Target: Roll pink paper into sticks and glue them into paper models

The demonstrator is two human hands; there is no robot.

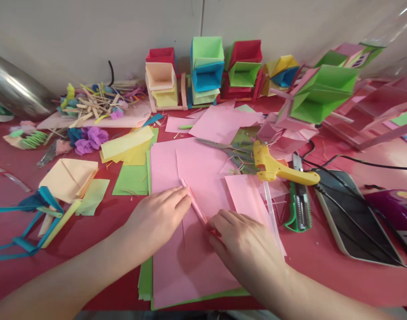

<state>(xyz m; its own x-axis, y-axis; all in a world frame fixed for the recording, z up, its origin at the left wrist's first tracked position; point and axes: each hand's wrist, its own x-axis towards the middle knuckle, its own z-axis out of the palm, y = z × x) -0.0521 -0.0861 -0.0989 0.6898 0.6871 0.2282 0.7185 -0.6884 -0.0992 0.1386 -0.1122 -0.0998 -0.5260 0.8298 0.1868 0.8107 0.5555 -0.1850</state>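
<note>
A thin pink paper roll (198,205) lies slantwise over a stack of large pink sheets (176,275), with green sheets showing under its edges. My left hand (163,213) has its fingers together on the roll's upper end. The fingertips of my right hand (238,235) pinch the lower end. A narrow pink strip (245,193) lies just beyond my right hand. Grey scissors (223,146) rest at the top of the stack, beside a yellow glue gun (273,164) with a clear glue stick.
Coloured paper boxes on stands (206,75) line the wall. A green cutter (298,206), a phone (356,218) and black cables are at right. Left are blue paper strips (39,222), peach paper (70,180), purple paper flowers (91,140), a stick pile (96,104) and a metal bottle (19,84).
</note>
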